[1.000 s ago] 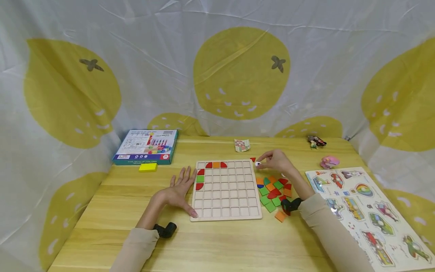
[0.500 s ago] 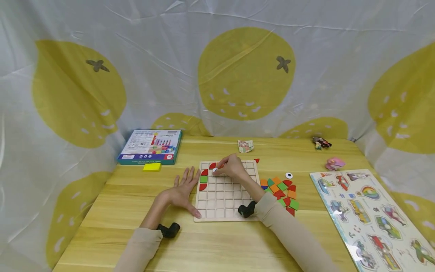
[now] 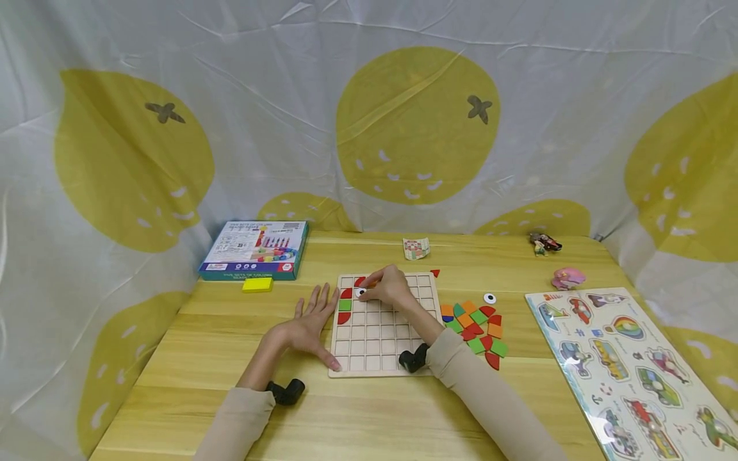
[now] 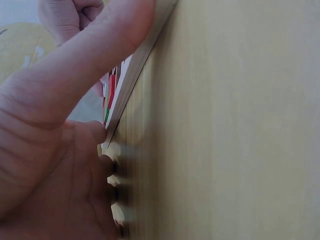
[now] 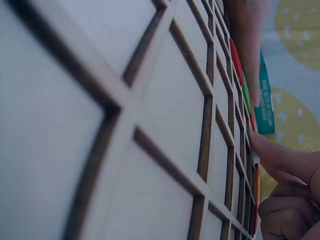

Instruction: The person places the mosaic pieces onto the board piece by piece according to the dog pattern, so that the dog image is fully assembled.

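Note:
A wooden grid board [image 3: 366, 349] lies in the middle of the table. My right hand [image 3: 389, 285] pinches a white round tile with a black dot [image 3: 360, 292], like an eye, low over a cell near the upper left corner. Spread along the left edge, my left hand [image 3: 304, 325] has its thumb resting on the lower left corner; its other fingers lie beside the board. Red quarter-round tiles [image 3: 344, 317] and a green square tile [image 3: 344, 305] fill cells down the left column. In the right wrist view, the right fingertips [image 5: 260, 142] reach the board's far side.
Right of the board lies a pile of coloured tiles [image 3: 474, 325], with another eye tile [image 3: 489, 298] above it. A picture puzzle [image 3: 625, 349], pink toy [image 3: 567, 278], dark figure [image 3: 544, 243], pattern card [image 3: 416, 248], boxed set [image 3: 254, 250] and yellow block [image 3: 257, 285] surround it.
My right hand has carried the eye tile from the board's right side leftward to the upper left of the grid, then settled lower there. The left hand stays at the left edge.

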`<action>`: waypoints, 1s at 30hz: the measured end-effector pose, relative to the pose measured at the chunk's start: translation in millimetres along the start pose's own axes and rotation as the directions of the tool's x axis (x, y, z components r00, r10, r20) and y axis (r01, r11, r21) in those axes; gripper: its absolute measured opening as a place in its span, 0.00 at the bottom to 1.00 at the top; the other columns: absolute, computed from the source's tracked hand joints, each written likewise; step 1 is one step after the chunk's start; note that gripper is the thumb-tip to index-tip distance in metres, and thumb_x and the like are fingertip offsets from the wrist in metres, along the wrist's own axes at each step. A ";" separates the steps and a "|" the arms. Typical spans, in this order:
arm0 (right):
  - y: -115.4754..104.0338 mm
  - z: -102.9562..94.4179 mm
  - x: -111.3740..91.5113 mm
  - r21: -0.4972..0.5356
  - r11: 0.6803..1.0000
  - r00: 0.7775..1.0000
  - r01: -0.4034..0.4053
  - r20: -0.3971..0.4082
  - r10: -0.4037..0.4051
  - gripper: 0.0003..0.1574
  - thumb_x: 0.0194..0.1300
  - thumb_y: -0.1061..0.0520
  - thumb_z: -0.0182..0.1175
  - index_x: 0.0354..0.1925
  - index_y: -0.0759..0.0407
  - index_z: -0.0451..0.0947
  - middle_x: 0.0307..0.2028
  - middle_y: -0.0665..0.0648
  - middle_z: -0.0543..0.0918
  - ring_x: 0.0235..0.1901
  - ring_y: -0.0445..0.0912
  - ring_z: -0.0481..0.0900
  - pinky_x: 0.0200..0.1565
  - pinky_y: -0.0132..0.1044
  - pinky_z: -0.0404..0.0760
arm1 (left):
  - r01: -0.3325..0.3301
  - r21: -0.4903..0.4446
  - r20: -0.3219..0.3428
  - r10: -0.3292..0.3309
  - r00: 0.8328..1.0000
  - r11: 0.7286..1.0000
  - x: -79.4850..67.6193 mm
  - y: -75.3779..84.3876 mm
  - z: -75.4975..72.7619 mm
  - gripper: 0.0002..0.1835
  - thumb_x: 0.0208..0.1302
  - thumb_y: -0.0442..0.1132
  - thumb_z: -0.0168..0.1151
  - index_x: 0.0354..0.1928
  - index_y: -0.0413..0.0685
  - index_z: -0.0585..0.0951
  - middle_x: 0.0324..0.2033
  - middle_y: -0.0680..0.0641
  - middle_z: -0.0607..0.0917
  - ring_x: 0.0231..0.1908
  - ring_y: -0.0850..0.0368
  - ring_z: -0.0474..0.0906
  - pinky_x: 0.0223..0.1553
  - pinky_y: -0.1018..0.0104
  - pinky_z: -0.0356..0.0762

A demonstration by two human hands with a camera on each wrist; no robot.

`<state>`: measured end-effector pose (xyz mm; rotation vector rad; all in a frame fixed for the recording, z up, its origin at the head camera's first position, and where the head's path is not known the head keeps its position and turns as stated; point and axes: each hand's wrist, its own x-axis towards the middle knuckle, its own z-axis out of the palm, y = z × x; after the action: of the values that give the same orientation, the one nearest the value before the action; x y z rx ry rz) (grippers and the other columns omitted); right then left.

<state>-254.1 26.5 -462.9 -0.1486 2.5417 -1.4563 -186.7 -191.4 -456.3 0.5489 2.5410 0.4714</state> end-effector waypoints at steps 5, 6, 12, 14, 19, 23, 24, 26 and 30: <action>0.5 1.0 1.9 -0.012 1.000 1.000 0.019 -0.001 -0.019 0.13 0.41 0.57 0.80 0.29 0.57 0.89 0.33 0.55 0.88 0.26 0.43 0.75 0.23 0.30 0.68 | -0.006 -0.004 -0.006 0.006 1.000 1.000 0.0 0.7 -0.2 0.80 0.31 0.70 0.76 0.76 0.48 0.31 0.75 0.38 0.25 0.74 0.38 0.18 0.69 0.31 0.24; 0.0 1.2 2.0 -0.014 1.000 1.000 0.022 0.001 -0.022 0.13 0.40 0.57 0.80 0.29 0.56 0.89 0.33 0.55 0.88 0.26 0.43 0.75 0.23 0.30 0.68 | -0.007 -0.004 -0.006 0.007 1.000 1.000 -0.2 1.1 -0.4 0.80 0.31 0.69 0.76 0.76 0.48 0.31 0.75 0.38 0.25 0.74 0.38 0.18 0.69 0.31 0.24; -0.7 1.1 1.1 -0.029 0.999 1.000 0.024 0.013 -0.023 0.12 0.42 0.57 0.79 0.29 0.56 0.89 0.34 0.55 0.89 0.28 0.45 0.77 0.24 0.30 0.70 | -0.007 -0.002 -0.004 0.007 1.000 1.000 -0.1 2.1 0.2 0.80 0.31 0.69 0.76 0.76 0.49 0.31 0.75 0.38 0.25 0.74 0.38 0.18 0.70 0.31 0.24; -1.2 -0.2 0.2 -0.033 0.999 1.000 0.020 0.019 -0.019 0.11 0.43 0.57 0.79 0.30 0.56 0.89 0.35 0.55 0.89 0.29 0.44 0.76 0.25 0.30 0.69 | -0.008 -0.002 -0.004 0.008 1.000 1.000 0.3 2.1 0.6 0.80 0.31 0.69 0.76 0.76 0.49 0.31 0.75 0.38 0.25 0.74 0.38 0.18 0.70 0.31 0.24; 2.3 -13.8 -3.6 -0.027 0.999 0.997 0.043 0.061 -0.042 0.14 0.47 0.57 0.76 0.36 0.54 0.89 0.33 0.55 0.87 0.25 0.42 0.68 0.25 0.30 0.64 | -0.006 0.003 -0.007 0.006 1.000 1.000 1.3 2.7 1.2 0.80 0.31 0.69 0.76 0.76 0.49 0.31 0.75 0.38 0.25 0.74 0.38 0.18 0.70 0.31 0.24; 17.1 -50.0 -8.7 0.012 0.998 0.995 0.056 0.077 -0.057 0.16 0.52 0.57 0.73 0.43 0.54 0.87 0.18 0.52 0.75 0.17 0.42 0.58 0.20 0.31 0.58 | -0.004 0.005 -0.005 0.004 1.000 1.000 1.5 3.0 1.6 0.80 0.30 0.70 0.76 0.76 0.49 0.31 0.75 0.38 0.25 0.74 0.38 0.18 0.70 0.32 0.23; 22.1 -62.2 -9.7 0.018 0.999 0.996 0.048 0.068 -0.049 0.17 0.53 0.57 0.72 0.44 0.54 0.87 0.16 0.50 0.71 0.16 0.42 0.57 0.20 0.31 0.58 | -0.003 0.006 -0.006 0.004 1.000 1.000 1.5 2.9 1.6 0.80 0.30 0.70 0.76 0.76 0.49 0.31 0.75 0.38 0.25 0.74 0.38 0.18 0.70 0.32 0.23; 33.8 -87.5 -10.6 0.019 0.999 0.999 0.033 0.035 -0.034 0.17 0.55 0.58 0.71 0.46 0.55 0.86 0.12 0.49 0.65 0.14 0.42 0.55 0.19 0.31 0.57 | -0.002 0.003 -0.006 0.002 1.000 1.000 1.3 2.4 1.5 0.80 0.30 0.69 0.76 0.76 0.49 0.31 0.75 0.38 0.25 0.74 0.38 0.18 0.70 0.32 0.23; 59.3 -127.8 -7.6 -0.042 0.999 0.999 -0.014 -0.041 0.012 0.18 0.56 0.61 0.70 0.47 0.57 0.85 0.10 0.47 0.60 0.14 0.42 0.55 0.19 0.32 0.57 | 0.008 -0.001 -0.008 -0.008 1.000 1.000 0.6 1.1 1.3 0.80 0.30 0.69 0.76 0.76 0.49 0.32 0.75 0.39 0.25 0.74 0.38 0.18 0.70 0.32 0.23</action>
<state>-275.1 165.5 -450.3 -0.1095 2.6021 -1.4155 -186.2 -189.9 -457.1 0.5371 2.5494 0.4733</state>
